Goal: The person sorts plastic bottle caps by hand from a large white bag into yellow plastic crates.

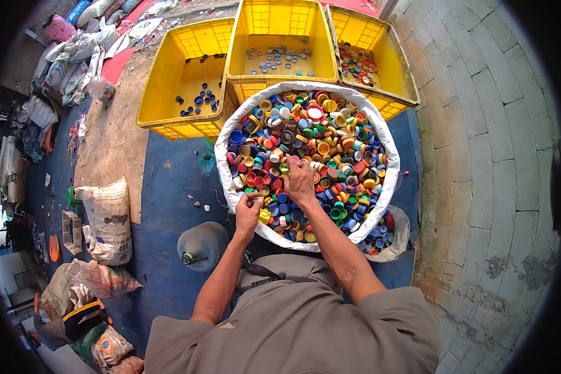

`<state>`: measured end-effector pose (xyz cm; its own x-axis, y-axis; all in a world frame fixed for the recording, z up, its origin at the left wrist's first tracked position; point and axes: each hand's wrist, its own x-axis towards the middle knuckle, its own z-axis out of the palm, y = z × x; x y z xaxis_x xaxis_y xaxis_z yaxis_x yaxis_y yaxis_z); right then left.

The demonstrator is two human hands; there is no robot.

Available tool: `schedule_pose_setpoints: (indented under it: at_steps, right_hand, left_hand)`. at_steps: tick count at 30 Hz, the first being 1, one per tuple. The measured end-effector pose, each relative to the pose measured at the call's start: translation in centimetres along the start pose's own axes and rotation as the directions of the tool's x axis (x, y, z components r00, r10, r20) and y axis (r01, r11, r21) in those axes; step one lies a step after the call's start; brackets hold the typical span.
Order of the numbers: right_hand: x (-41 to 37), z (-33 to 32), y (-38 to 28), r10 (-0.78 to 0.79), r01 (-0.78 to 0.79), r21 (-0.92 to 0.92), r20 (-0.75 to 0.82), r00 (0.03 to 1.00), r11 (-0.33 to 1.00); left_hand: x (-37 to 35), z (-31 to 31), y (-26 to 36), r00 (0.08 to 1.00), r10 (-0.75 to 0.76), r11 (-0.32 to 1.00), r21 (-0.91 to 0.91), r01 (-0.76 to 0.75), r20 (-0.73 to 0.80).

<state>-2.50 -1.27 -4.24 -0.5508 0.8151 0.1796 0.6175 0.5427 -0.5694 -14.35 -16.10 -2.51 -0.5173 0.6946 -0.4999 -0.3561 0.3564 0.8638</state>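
Observation:
A large round sack with a rolled white rim (389,156) is full of mixed coloured bottle caps (340,168). Over the middle of the caps is my right hand (300,181), its fingers bent and pressed together at the cap surface; what lies between them is too small to make out. My left hand (248,213) is at the sack's lower left edge, fingers curled together, with a yellow cap (264,215) beside the fingertips. Whether that hand holds anything cannot be told.
Beyond the sack stand three yellow crates: left (153,103) with dark caps, middle (230,62) with greyish caps, right (405,81) with red and orange caps. A clear jug (206,244) and a filled sack (109,218) are left. A block wall (480,156) runs along the right.

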Motion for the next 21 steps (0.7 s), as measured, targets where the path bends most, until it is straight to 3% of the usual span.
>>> schedule_pose_setpoints:
  at_steps: [6,9,13,14,16,18,21]
  right_hand:
    - [0.4,0.8,1.0,0.055,-0.053,-0.033,0.074,0.996,0.998]
    - [0.4,0.0,1.5,0.052,-0.055,0.041,0.07,0.996,0.998]
    - [-0.3,-2.4,2.8,0.207,-0.19,0.194,-0.076,0.975,0.962]
    - [-0.8,-3.2,3.4,0.284,-0.25,0.31,-0.071,0.956,0.917]
    - [-1.9,-6.2,3.0,0.458,-0.383,0.552,0.001,0.889,0.741]
    - [-3.7,-6.5,4.8,0.561,-0.41,0.813,0.127,0.818,0.414]
    - [-6.2,-9.2,5.9,0.6,-0.41,0.912,0.34,0.724,-0.021]
  left_hand:
    - [-1.4,0.9,-0.9,0.999,-0.035,0.999,-0.001,0.035,-0.03]
    - [-1.5,1.9,-1.0,0.999,-0.008,1.0,0.029,0.009,-0.033]
    - [-0.1,3.9,-0.9,0.995,0.101,0.986,0.128,-0.104,0.027]
    - [0.3,4.7,-0.7,0.991,0.127,0.983,0.134,-0.13,0.03]
    - [2.0,6.0,-1.2,0.968,0.245,0.943,0.221,-0.25,0.051]
    - [3.6,7.5,-1.5,0.95,0.305,0.905,0.292,-0.311,0.067]
    - [4.5,9.4,-0.2,0.881,0.461,0.702,0.564,-0.435,0.106]
